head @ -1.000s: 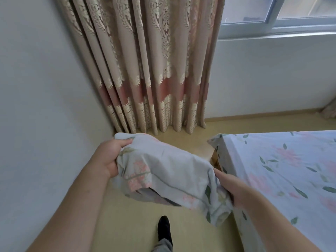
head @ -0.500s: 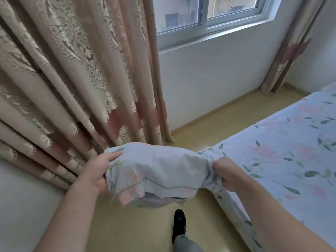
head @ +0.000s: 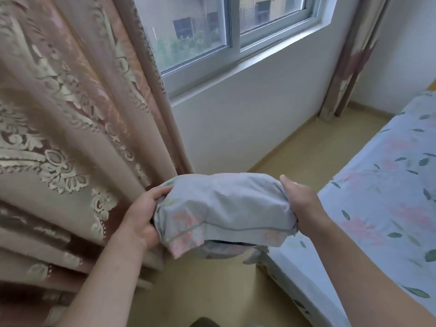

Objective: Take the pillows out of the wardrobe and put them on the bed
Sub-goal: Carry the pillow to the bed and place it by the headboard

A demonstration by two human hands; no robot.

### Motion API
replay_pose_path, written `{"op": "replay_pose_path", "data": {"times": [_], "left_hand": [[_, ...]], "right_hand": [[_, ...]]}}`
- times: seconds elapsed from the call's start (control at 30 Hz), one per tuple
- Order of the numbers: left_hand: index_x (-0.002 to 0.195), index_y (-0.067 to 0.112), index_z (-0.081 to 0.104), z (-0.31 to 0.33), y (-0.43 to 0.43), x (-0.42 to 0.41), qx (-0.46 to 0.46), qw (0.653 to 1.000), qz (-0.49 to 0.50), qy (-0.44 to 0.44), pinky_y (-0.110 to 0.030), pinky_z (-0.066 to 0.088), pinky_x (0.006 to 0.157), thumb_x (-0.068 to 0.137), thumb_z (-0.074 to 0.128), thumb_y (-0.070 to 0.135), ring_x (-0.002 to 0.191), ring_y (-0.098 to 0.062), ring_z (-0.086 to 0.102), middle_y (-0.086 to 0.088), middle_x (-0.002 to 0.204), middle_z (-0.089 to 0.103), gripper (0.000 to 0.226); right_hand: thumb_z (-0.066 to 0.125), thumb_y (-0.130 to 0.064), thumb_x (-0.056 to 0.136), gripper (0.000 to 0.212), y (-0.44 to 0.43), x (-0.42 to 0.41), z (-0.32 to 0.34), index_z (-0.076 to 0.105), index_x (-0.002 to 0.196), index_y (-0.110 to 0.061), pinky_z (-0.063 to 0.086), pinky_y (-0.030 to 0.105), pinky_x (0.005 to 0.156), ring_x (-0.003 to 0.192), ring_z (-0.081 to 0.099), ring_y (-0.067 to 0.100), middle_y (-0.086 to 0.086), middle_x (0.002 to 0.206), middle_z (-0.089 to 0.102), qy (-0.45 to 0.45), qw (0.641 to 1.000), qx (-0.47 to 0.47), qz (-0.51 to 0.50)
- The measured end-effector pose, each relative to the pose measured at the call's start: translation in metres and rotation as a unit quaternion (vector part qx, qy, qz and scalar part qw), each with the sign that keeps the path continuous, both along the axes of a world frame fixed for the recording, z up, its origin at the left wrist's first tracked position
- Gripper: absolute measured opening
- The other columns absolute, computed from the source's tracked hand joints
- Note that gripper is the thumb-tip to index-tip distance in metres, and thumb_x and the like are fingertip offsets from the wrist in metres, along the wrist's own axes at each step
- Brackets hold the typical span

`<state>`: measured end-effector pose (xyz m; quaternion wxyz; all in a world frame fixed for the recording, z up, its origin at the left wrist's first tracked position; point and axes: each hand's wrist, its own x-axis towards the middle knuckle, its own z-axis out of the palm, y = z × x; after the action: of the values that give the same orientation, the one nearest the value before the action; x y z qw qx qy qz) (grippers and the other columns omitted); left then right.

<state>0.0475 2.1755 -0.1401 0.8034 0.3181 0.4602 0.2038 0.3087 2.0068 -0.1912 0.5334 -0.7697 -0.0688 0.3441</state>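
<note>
A small pillow (head: pixel 224 208) in a pale blue case with pink flowers hangs in the air in front of me, held at both ends. My left hand (head: pixel 144 215) grips its left end and my right hand (head: pixel 299 201) grips its right end. The bed (head: pixel 387 197), covered by a matching pale blue floral sheet, lies to the right; the pillow's right end is just over the bed's near corner. The wardrobe is out of view.
A heavy beige and pink patterned curtain (head: pixel 70 128) hangs close on the left. A window (head: pixel 226 29) sits above a white wall ahead. A second curtain (head: pixel 349 57) hangs in the far right corner. Yellowish floor (head: pixel 306 156) runs between wall and bed.
The view has swung to the right and up, along the window wall, and I have moved closer to the curtain. The pillow stays held in both hands and has come nearer the bed's corner.
</note>
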Motion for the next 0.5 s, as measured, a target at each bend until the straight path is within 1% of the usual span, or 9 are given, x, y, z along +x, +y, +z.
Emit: {"op": "replay_pose_path", "data": {"times": [0.03,0.07,0.1,0.13,0.17,0.23,0.33,0.43,0.5], "left_hand": [[0.117,0.005,0.074,-0.001,0.018,0.015,0.000,1.000,-0.011,-0.013,-0.049,0.051,0.101,0.093,0.055,0.019,0.101,-0.034,0.072,-0.019,0.117,0.073,0.033],[0.112,0.006,0.077,-0.006,0.041,0.031,0.000,1.000,-0.020,-0.020,-0.048,0.054,0.095,0.094,0.054,0.019,0.095,-0.033,0.073,-0.019,0.112,0.074,0.032],[0.109,0.006,0.078,-0.010,0.062,0.047,0.000,0.999,-0.024,-0.023,-0.046,0.056,0.090,0.093,0.053,0.020,0.091,-0.032,0.074,-0.018,0.109,0.075,0.032],[0.112,0.005,0.077,-0.015,0.081,0.062,0.002,0.999,-0.031,-0.023,-0.046,0.056,0.089,0.093,0.054,0.020,0.091,-0.033,0.073,-0.018,0.109,0.074,0.033],[0.117,0.005,0.074,-0.020,0.100,0.078,-0.001,0.999,-0.039,-0.025,-0.046,0.055,0.092,0.093,0.054,0.019,0.092,-0.034,0.072,-0.019,0.110,0.074,0.034],[0.125,0.004,0.069,-0.034,0.142,0.112,-0.011,0.998,-0.064,-0.026,-0.048,0.051,0.098,0.092,0.056,0.019,0.096,-0.035,0.070,-0.019,0.113,0.072,0.039],[0.128,0.004,0.067,-0.037,0.204,0.175,-0.024,0.992,-0.120,-0.013,-0.051,0.047,0.104,0.091,0.056,0.019,0.097,-0.037,0.068,-0.020,0.117,0.070,0.042],[0.126,0.006,0.068,-0.032,0.259,0.244,-0.004,0.984,-0.177,-0.018,-0.052,0.048,0.101,0.088,0.059,0.020,0.099,-0.037,0.069,-0.020,0.119,0.071,0.041],[0.126,0.007,0.069,-0.028,0.286,0.291,0.014,0.979,-0.204,-0.029,-0.054,0.048,0.103,0.083,0.064,0.020,0.111,-0.039,0.067,-0.020,0.128,0.067,0.044]], "right_hand": [[0.056,-0.050,0.090,0.057,0.014,0.011,0.000,0.066,0.106,0.003,0.047,0.035,0.073,0.083,0.062,0.025,0.017,0.105,0.072,-0.003,1.000,0.010,-0.014],[0.058,-0.050,0.089,0.057,0.030,0.022,0.000,0.064,0.108,0.004,0.046,0.034,0.071,0.081,0.060,0.023,0.018,0.104,0.072,-0.006,0.999,0.015,-0.030],[0.060,-0.048,0.088,0.055,0.044,0.032,-0.004,0.065,0.108,0.003,0.046,0.033,0.070,0.080,0.060,0.023,0.018,0.105,0.071,-0.003,0.999,0.020,-0.049],[0.062,-0.046,0.089,0.049,0.056,0.041,-0.005,0.067,0.104,0.001,0.047,0.032,0.068,0.080,0.062,0.024,0.015,0.102,0.073,0.003,0.997,0.028,-0.065],[0.063,-0.043,0.089,0.040,0.068,0.050,-0.008,0.068,0.095,-0.004,0.047,0.031,0.065,0.078,0.063,0.024,0.011,0.095,0.073,0.003,0.996,0.032,-0.081],[0.064,-0.038,0.090,0.026,0.092,0.070,-0.010,0.063,0.080,-0.015,0.044,0.029,0.061,0.071,0.059,0.022,0.002,0.080,0.065,-0.007,0.992,0.041,-0.119],[0.063,-0.032,0.087,0.029,0.126,0.101,-0.007,0.048,0.064,-0.020,0.035,0.028,0.055,0.062,0.046,0.019,-0.005,0.065,0.050,-0.018,0.985,0.015,-0.172],[0.063,-0.033,0.085,0.022,0.154,0.132,-0.001,0.054,0.073,-0.018,0.034,0.028,0.053,0.062,0.045,0.022,0.001,0.068,0.048,-0.025,0.974,-0.019,-0.223],[0.064,-0.037,0.083,0.021,0.167,0.154,0.000,0.057,0.076,-0.018,0.035,0.031,0.058,0.065,0.047,0.020,0.005,0.072,0.049,-0.034,0.968,-0.031,-0.245]]}}
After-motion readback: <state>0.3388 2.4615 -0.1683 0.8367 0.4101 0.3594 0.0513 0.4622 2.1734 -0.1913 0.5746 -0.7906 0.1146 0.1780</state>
